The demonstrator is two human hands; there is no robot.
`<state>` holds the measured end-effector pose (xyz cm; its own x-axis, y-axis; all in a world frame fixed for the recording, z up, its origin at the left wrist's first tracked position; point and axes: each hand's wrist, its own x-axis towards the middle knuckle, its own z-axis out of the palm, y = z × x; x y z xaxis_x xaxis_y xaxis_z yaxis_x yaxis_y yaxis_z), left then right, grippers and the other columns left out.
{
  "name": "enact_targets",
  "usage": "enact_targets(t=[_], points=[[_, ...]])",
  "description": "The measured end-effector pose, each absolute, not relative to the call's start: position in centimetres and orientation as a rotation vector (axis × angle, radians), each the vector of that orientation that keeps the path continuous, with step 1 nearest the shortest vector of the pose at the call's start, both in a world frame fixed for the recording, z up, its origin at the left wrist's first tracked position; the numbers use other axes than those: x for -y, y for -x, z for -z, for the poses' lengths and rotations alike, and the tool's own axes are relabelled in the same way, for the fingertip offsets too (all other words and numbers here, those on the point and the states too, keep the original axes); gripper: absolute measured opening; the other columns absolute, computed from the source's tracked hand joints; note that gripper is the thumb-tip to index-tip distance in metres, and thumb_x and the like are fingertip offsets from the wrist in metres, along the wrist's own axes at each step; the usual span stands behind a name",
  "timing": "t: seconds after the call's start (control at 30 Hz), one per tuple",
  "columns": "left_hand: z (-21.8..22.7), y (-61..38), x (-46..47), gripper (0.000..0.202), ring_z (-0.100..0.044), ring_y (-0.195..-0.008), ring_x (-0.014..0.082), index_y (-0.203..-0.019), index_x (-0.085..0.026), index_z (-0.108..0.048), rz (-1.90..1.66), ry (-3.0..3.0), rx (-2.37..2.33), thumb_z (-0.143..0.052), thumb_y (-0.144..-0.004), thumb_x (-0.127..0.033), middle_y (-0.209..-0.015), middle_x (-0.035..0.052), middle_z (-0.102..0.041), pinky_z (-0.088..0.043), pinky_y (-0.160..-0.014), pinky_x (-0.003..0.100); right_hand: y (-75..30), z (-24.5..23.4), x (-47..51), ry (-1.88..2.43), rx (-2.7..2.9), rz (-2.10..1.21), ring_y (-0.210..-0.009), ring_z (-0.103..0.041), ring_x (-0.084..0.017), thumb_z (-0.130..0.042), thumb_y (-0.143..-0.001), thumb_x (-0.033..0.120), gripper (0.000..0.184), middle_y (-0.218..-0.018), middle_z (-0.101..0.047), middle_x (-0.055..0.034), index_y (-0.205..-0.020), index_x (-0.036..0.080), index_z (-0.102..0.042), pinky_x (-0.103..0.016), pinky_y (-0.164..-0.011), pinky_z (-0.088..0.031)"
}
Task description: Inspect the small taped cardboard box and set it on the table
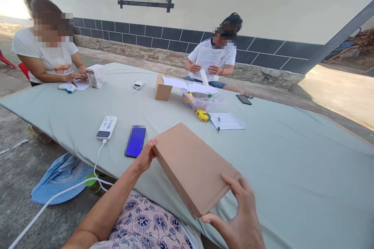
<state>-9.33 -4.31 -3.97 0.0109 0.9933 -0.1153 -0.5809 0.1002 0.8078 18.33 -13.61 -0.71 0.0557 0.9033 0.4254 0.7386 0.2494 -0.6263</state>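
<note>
While the left hand (147,156) pinches a box (194,167), the right hand (242,214) clasps its end.

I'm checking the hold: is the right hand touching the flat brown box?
Touching: the head view shows the right hand with a fingertip on the flat brown box and thumb at its near corner.

No word, brand or number can be read for certain: the blue characters on the white, rounded rectangular power bank (106,127) and the dark lettering down the side of the white upright box (92,78) are too small and blurred. The same goes for the grey lines of print on the white paper sheets (209,57) held up by the seated person across the table (295,155), and for the faint rows on the flat white paper (232,121) beside the yellow tape measure (202,115).
</note>
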Motion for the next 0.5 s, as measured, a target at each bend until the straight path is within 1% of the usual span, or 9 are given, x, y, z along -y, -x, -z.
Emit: enact_targets(t=[0.1, 0.2, 0.27, 0.37, 0.5], points=[[4.3, 9.4, 4.3, 0.049, -0.061, -0.117, 0.0303, -0.105, -0.020, -0.076, -1.373, -0.662, -0.797, -0.073, -0.077, -0.060, -0.106, 0.0063, -0.077, -0.048, -0.084, 0.032, -19.3, 1.1, 13.5, 1.531, 1.715, -0.271, -0.129, -0.055, -0.041, -0.074, -0.067, 0.078, 0.078, -0.146, -0.049, -0.0130, -0.128, 0.031, -0.063, -0.047, -0.087, -0.055], [4.5, 9.3, 4.2, 0.050, -0.063, -0.112, 0.0297, -0.105, -0.020, -0.076, -1.371, -0.663, -0.780, -0.073, -0.077, -0.061, -0.107, 0.0068, -0.077, -0.048, -0.082, 0.032, -19.9, 1.3, 13.2, 1.472, 1.668, -0.223, -0.125, -0.058, -0.037, -0.070, -0.072, 0.076, 0.065, -0.136, -0.056, -0.0108, -0.118, 0.030, -0.071, -0.045, -0.089, -0.055], [4.7, 9.2, 4.2, 0.051, -0.063, -0.110, 0.0293, -0.106, -0.020, -0.076, -1.356, -0.662, -0.776, -0.072, -0.077, -0.062, -0.106, 0.0071, -0.077, -0.047, -0.080, 0.032, -19.9, 1.2, 13.0, 1.417, 1.649, -0.213, -0.120, -0.060, -0.033, -0.065, -0.080, 0.073, 0.054, -0.128, -0.060, -0.0096, -0.112, 0.030, -0.075, -0.043, -0.090, -0.054], [5.0, 9.1, 4.1, 0.052, -0.064, -0.108, 0.0289, -0.105, -0.020, -0.076, -1.317, -0.654, -0.787, -0.071, -0.077, -0.064, -0.105, 0.0070, -0.077, -0.046, -0.079, 0.031, -19.7, 0.7, 13.0, 1.363, 1.626, -0.246, -0.111, -0.063, -0.027, -0.058, -0.091, 0.062, 0.043, -0.120, -0.064, -0.0081, -0.113, 0.031, -0.077, -0.037, -0.087, -0.053], [5.2, 9.1, 4.1, 0.053, -0.065, -0.106, 0.0287, -0.104, -0.021, -0.076, -1.257, -0.614, -0.801, -0.071, -0.076, -0.066, -0.105, 0.0070, -0.077, -0.046, -0.081, 0.031, -19.8, 0.6, 13.1, 1.312, 1.558, -0.307, -0.105, -0.066, -0.025, -0.058, -0.094, 0.056, 0.040, -0.114, -0.070, -0.0066, -0.118, 0.030, -0.076, -0.037, -0.088, -0.052]])
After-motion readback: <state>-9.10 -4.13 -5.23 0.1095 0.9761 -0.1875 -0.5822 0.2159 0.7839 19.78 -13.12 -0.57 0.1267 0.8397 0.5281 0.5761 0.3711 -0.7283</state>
